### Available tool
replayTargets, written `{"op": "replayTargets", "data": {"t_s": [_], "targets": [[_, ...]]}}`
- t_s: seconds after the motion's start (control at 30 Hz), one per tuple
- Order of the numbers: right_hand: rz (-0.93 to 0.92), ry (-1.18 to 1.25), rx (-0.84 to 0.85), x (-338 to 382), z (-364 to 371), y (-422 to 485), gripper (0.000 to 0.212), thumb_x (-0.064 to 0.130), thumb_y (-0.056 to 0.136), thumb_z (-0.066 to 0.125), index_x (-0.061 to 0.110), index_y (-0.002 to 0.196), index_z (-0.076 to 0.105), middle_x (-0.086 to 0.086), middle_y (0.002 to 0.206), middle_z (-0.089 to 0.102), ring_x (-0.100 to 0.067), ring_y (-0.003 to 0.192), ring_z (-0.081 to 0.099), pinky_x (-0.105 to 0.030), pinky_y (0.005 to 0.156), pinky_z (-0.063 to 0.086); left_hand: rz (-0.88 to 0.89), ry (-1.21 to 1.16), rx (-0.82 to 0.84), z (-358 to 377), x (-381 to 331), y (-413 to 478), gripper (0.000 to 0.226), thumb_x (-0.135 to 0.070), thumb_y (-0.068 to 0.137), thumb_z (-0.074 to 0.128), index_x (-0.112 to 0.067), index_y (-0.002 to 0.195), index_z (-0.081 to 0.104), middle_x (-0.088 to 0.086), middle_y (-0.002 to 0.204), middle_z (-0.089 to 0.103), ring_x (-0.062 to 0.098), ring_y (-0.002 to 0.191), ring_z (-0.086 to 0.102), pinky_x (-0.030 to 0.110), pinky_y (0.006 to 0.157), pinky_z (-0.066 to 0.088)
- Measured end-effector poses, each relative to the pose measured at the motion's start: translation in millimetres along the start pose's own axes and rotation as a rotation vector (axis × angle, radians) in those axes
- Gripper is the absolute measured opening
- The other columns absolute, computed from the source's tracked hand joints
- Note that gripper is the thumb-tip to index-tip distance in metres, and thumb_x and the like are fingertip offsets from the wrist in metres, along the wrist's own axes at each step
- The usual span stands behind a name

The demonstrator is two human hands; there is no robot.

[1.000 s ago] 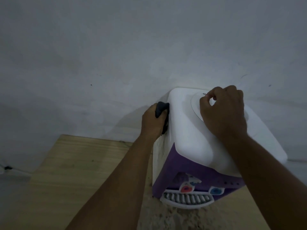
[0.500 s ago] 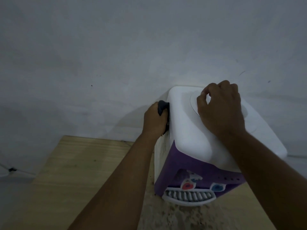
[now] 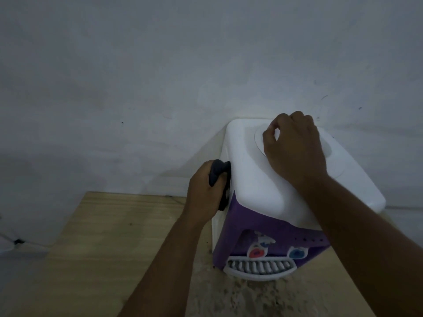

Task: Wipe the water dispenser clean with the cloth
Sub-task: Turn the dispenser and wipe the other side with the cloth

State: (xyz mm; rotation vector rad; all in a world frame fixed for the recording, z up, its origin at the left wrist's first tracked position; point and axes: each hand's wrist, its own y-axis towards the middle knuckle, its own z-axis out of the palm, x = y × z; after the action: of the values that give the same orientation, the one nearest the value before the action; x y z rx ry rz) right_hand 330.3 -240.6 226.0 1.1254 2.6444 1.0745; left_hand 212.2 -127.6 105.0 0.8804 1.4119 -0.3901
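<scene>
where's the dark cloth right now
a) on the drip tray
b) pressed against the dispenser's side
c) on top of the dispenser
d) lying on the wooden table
B: the left hand grips the cloth and holds it against the white side of the dispenser, just below the top edge, while the right hand rests on the top.

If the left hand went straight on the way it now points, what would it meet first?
Probably the pale grey wall behind the white and purple water dispenser. The left hand, gripping the dark grey cloth against the dispenser's left side, points along that side toward the wall; depth is unclear.
</scene>
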Motion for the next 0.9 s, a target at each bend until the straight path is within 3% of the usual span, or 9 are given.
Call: {"op": "replayTargets", "data": {"t_s": [0.1,0.2,0.3,0.37,0.5,0.67,0.8,0.9], "targets": [[0.008,0.0,-0.005,0,1,0,0.024,0.025,0.093,0.044,0.009,0.093,0.06,-0.007,0.094,0.056,-0.019,0.09,0.043,-0.038,0.085,0.042,0.07,-0.002,0.052,-9,-3,-8,0.012,-0.009,0.096,0.056,-0.009,0.085,0.059,0.003,0.07,0.058,0.014,0.063,0.055,0.028,0.058,0.045],[0.008,-0.022,-0.001,-2,1,1,0.024,0.026,0.093,0.045,0.009,0.093,0.061,-0.009,0.095,0.056,-0.023,0.093,0.046,-0.038,0.085,0.041,0.07,-0.002,0.026,-6,-4,-5,0.019,-0.007,0.095,0.056,-0.008,0.076,0.055,-0.01,0.063,0.052,0.009,0.06,0.05,0.024,0.058,0.041],[0.023,-0.021,0.008,0,1,1,0.023,0.027,0.091,0.046,0.01,0.093,0.062,-0.009,0.096,0.056,-0.025,0.097,0.046,-0.039,0.088,0.04,0.024,0.005,-0.024,-1,-4,13,0.027,-0.011,0.095,0.056,-0.022,0.071,0.054,-0.01,0.061,0.052,0.009,0.057,0.05,0.024,0.055,0.04],[0.031,-0.021,0.009,0,2,2,0.023,0.027,0.09,0.046,0.011,0.093,0.062,-0.009,0.098,0.056,-0.025,0.099,0.046,-0.039,0.089,0.04,0.023,0.059,-0.044,1,-6,29,0.034,-0.012,0.096,0.055,-0.033,0.069,0.051,-0.01,0.064,0.055,0.003,0.057,0.05,0.016,0.055,0.04],[0.035,-0.02,-0.001,-1,2,1,0.022,0.027,0.09,0.047,0.011,0.093,0.062,-0.01,0.099,0.056,-0.026,0.099,0.046,-0.039,0.089,0.04,-0.026,0.19,-0.077,7,-9,66,0.039,-0.009,0.095,0.05,-0.027,0.061,0.043,-0.01,0.062,0.051,-0.002,0.053,0.042,0.008,0.047,0.032],[0.04,0.002,-0.009,-1,2,1,0.021,0.027,0.09,0.048,0.011,0.093,0.061,-0.008,0.099,0.055,-0.023,0.099,0.045,-0.038,0.089,0.041,-0.124,0.227,-0.098,13,0,95,0.038,-0.006,0.094,0.044,-0.022,0.06,0.038,-0.006,0.061,0.047,0.004,0.056,0.04,0.012,0.048,0.03],[0.045,0.007,-0.001,-2,1,1,0.022,0.028,0.091,0.047,0.012,0.094,0.061,-0.007,0.1,0.055,-0.02,0.098,0.043,-0.037,0.09,0.041,-0.273,0.16,-0.17,21,0,100,0.034,-0.009,0.093,0.045,-0.017,0.06,0.039,-0.003,0.061,0.047,0.009,0.057,0.042,0.024,0.052,0.031],[0.042,0.004,-0.004,-1,2,0,0.022,0.028,0.091,0.046,0.012,0.094,0.061,-0.007,0.099,0.055,-0.018,0.096,0.041,-0.037,0.089,0.041,-0.236,0.22,-0.161,21,-8,92,0.035,-0.011,0.093,0.044,-0.018,0.059,0.038,-0.004,0.059,0.047,0.007,0.053,0.04,0.023,0.049,0.028]]}}
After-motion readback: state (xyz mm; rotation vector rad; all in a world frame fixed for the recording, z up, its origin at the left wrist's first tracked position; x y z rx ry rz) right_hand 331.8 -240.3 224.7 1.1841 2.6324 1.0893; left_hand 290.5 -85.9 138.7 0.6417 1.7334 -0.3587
